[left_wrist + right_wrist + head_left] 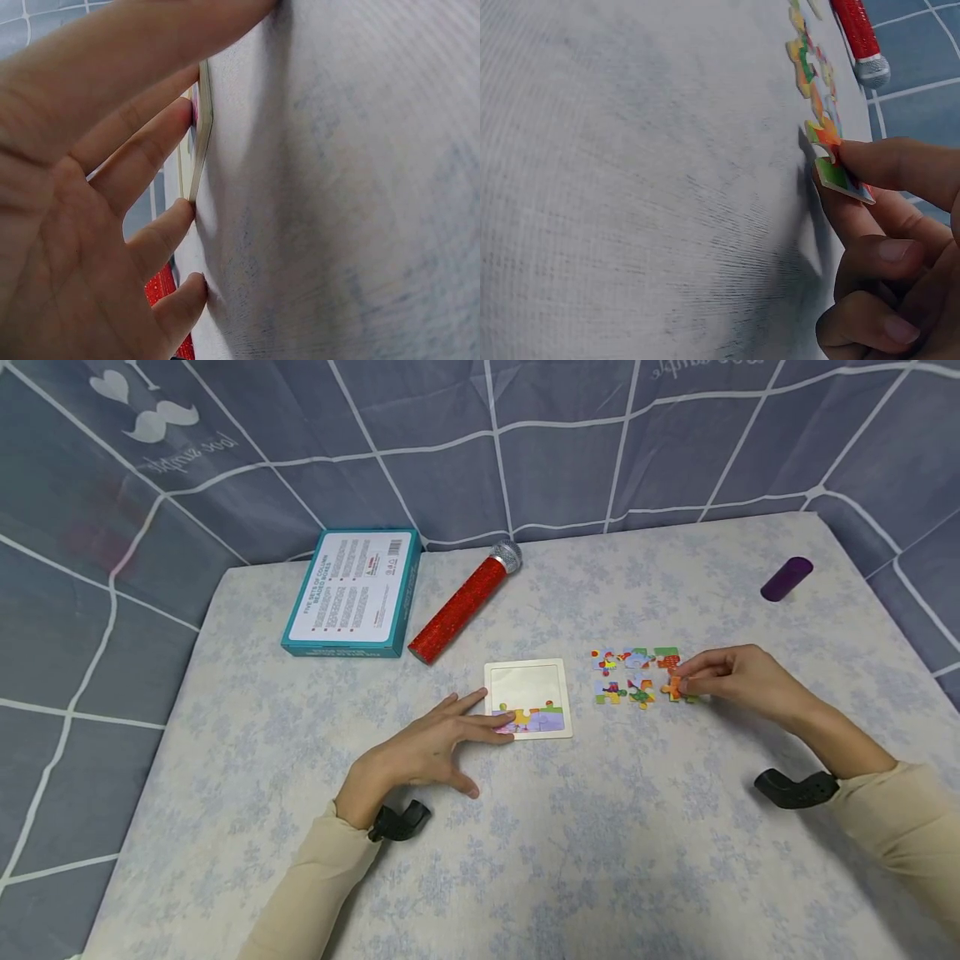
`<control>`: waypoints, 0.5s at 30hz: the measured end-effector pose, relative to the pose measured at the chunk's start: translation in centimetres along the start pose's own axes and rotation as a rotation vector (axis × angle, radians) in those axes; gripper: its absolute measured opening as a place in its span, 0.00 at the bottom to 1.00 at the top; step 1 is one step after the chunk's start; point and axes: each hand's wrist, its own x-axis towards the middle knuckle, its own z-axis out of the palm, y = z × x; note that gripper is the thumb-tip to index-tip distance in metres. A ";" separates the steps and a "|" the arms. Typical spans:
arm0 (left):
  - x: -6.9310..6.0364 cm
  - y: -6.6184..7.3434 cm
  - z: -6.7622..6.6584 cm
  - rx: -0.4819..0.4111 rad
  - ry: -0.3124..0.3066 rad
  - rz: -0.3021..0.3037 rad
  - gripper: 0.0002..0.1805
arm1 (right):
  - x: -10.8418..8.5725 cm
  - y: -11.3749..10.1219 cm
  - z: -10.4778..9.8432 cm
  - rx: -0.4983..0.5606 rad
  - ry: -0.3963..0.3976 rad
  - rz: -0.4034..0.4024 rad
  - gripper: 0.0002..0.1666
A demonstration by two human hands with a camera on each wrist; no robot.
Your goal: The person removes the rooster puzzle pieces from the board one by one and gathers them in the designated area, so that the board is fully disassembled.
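Note:
A square white puzzle frame point(525, 666) lies mid-table, its lower part filled with joined pieces point(550, 720). Spread fingers of my left hand point(427, 747) rest on its left side and lower pieces; in the left wrist view the left hand point(82, 217) touches the frame's edge point(201, 161). To the right, loose pieces point(640, 693) lie in two rows. At their right end my right hand point(750, 685) pinches an orange and green piece between thumb and fingers. The right wrist view shows that piece point(832, 174) tilted in the right hand point(900, 247), beside other pieces point(804, 71).
Behind the frame lie a red microphone point(461, 610) and a teal-edged box point(348, 593). A purple cylinder point(787, 579) lies at the back right. A grey curtain with white lines point(555, 468) stands along the table's back edge.

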 end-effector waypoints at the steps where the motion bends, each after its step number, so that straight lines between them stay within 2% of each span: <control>1: 0.0 0.0 0.0 -0.001 0.001 -0.001 0.44 | 0.1 0.0 0.1 -0.006 0.002 -0.004 0.24; 9: 0.0 -0.1 0.1 0.001 0.000 -0.010 0.44 | 0.4 -0.3 0.7 -0.174 0.122 -0.058 0.18; 15: 0.0 -0.1 0.0 0.006 0.000 -0.005 0.44 | 0.6 -0.3 0.8 -0.207 0.164 -0.068 0.14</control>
